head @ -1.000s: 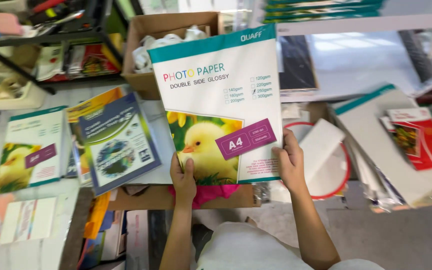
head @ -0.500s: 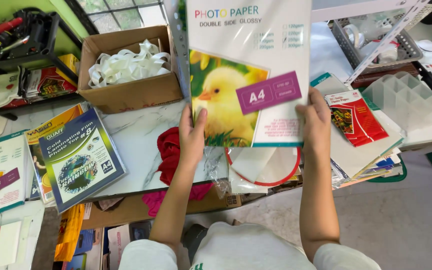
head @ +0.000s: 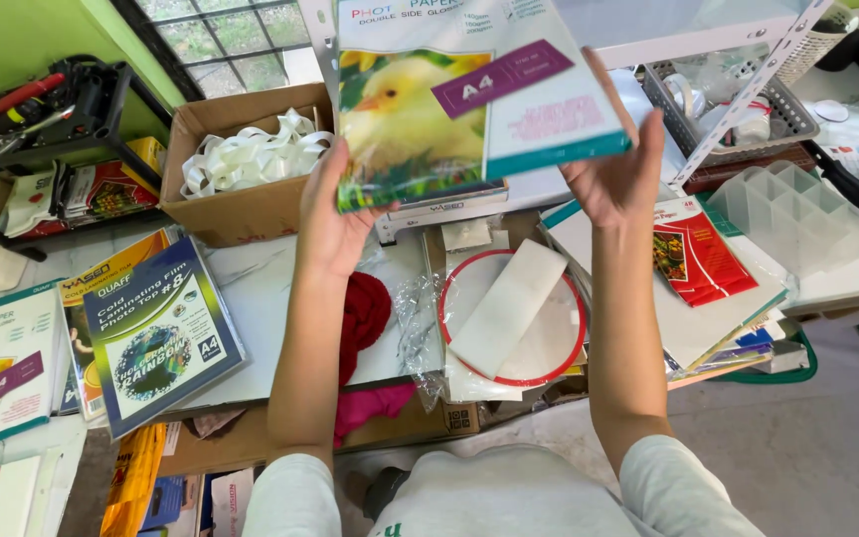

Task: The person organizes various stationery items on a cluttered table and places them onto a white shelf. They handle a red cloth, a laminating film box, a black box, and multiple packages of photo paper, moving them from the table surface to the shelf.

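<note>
Sleeves of pale grey fabric are seen at six o'clock, nearest the camera, with both forearms stretched up from them. Between the arms, a round white plate with a red rim (head: pixel 561 350) is laid on the cluttered table (head: pixel 260 298), a pale flat strip resting across it, and a red cloth (head: pixel 365 310) is bunched just beside the left forearm. At eight o'clock a blue laminating-film pack (head: pixel 159 346) is propped over other flat packs. At three o'clock a red printed packet (head: pixel 700 251) is stacked on white sheets, with a clear compartment tray (head: pixel 789 211) beyond it. Higher up, a photo paper pack (head: pixel 469 99) showing a yellow chick is held above the table toward twelve o'clock, tilted with its teal lower edge toward the camera. The left hand (head: pixel 328 214) is closed on the pack's lower left corner, thumb in front; the right hand (head: pixel 616 164) is clamped on its lower right edge, fingers spread behind. Farthest off, at ten o'clock, a cardboard box (head: pixel 241 204) filled with white ribbon is set against the window.
</note>
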